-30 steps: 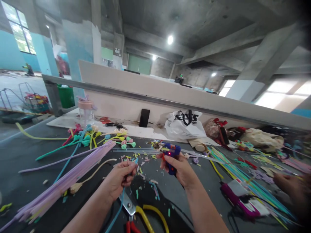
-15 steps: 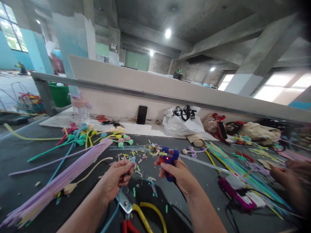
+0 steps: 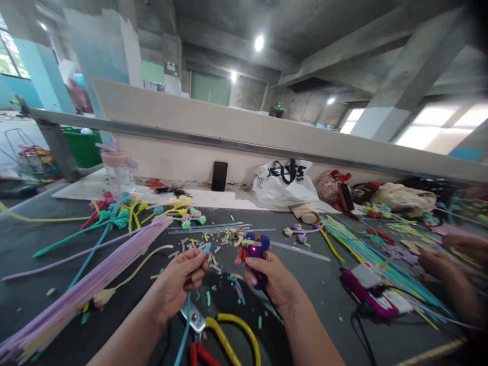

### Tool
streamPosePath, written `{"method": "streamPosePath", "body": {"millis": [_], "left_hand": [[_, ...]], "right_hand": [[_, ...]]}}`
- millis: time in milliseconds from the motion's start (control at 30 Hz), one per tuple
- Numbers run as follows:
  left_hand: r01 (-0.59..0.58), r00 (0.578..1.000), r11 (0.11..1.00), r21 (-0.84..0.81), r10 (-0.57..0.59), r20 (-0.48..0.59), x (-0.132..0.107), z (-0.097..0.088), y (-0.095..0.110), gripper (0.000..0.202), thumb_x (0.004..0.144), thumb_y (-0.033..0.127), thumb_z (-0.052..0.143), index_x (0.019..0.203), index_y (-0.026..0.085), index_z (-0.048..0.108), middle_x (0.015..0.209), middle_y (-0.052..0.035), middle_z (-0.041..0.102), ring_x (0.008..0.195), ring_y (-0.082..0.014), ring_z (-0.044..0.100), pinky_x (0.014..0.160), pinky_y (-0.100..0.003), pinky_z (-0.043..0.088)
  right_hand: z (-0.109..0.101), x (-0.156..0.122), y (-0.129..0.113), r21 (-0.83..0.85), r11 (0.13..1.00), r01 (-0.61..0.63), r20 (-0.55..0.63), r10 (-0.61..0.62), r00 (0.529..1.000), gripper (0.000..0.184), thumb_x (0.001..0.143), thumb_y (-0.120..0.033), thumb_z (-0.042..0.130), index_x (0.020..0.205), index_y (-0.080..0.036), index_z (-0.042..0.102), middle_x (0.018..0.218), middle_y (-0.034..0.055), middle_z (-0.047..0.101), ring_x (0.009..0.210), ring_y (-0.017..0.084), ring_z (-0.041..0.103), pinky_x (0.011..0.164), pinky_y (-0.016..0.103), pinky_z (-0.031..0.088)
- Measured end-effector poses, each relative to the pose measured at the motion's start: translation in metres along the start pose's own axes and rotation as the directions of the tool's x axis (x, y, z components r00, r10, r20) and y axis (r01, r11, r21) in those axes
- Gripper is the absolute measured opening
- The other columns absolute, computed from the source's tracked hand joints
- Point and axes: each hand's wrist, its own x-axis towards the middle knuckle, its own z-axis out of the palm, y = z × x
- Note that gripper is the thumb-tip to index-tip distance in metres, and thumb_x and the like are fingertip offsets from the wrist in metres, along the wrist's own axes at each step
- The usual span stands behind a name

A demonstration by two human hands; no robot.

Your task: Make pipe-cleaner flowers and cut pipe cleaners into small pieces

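Observation:
My left hand [image 3: 185,274] is closed in a pinch around a light-blue pipe cleaner [image 3: 184,330]. Its short tip pokes up above the fingers and its tail hangs down toward the table's front edge. A blue hot glue gun [image 3: 260,241] with a lit red light and an orange trigger is gripped in my right hand [image 3: 270,272]. The gun lies to the right of the blue tip, with a gap between them. Below my hands rests a cutting tool with yellow loop handles [image 3: 224,340], beside red handles [image 3: 204,353].
Purple-pink pipe cleaners [image 3: 114,274] and coloured flower pieces [image 3: 122,216] lie left. Scraps [image 3: 217,249] litter the middle. Rightward are more stems [image 3: 351,244], a magenta power strip [image 3: 368,297] and another person's hand [image 3: 438,262]. Behind stand a phone [image 3: 219,176] and white bag [image 3: 284,188].
The glue gun in my right hand has moved slightly left, closer to the blue tip. My left hand keeps its pinch. The whole view has shifted a little.

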Motion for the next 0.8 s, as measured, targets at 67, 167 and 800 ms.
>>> {"method": "streamPosePath", "body": {"millis": [67,167,800], "left_hand": [[-0.008,1.0,1.0,-0.009,0.008,-0.012,0.0,-0.001,-0.001,0.022,0.071,0.03,0.066,0.072,0.011,0.054,0.065,0.002,0.05,0.041,0.0015,0.029,0.036,-0.013,0.013],[-0.012,1.0,1.0,-0.018,0.012,-0.021,0.001,-0.002,0.0,0.023,0.07,0.029,0.068,0.07,0.011,0.054,0.064,0.0018,0.05,0.041,0.0015,0.029,0.035,-0.012,0.014],[-0.031,0.999,1.0,0.004,0.031,-0.031,0.0,0.0,0.004,0.023,0.068,0.027,0.069,0.065,0.011,0.053,0.061,0.0034,0.048,0.039,0.0021,0.027,0.034,-0.012,0.015]], "right_hand": [[0.0,0.0,-0.001,0.009,1.0,-0.009,-0.004,0.009,1.0,0.019,0.069,-0.023,0.064,0.085,-0.013,0.063,0.08,0.007,0.067,0.042,0.005,0.043,0.046,0.021,0.034],[0.001,-0.004,-0.003,0.005,1.0,-0.009,0.011,0.009,1.0,0.022,0.07,-0.025,0.065,0.088,-0.012,0.064,0.081,0.0073,0.067,0.044,0.005,0.045,0.048,0.021,0.037],[-0.006,-0.001,-0.003,-0.992,-0.097,0.081,0.12,-0.52,0.846,0.034,0.069,-0.012,0.051,0.102,-0.019,0.058,0.096,0.0084,0.066,0.09,0.022,0.058,0.082,0.033,0.041]]}}
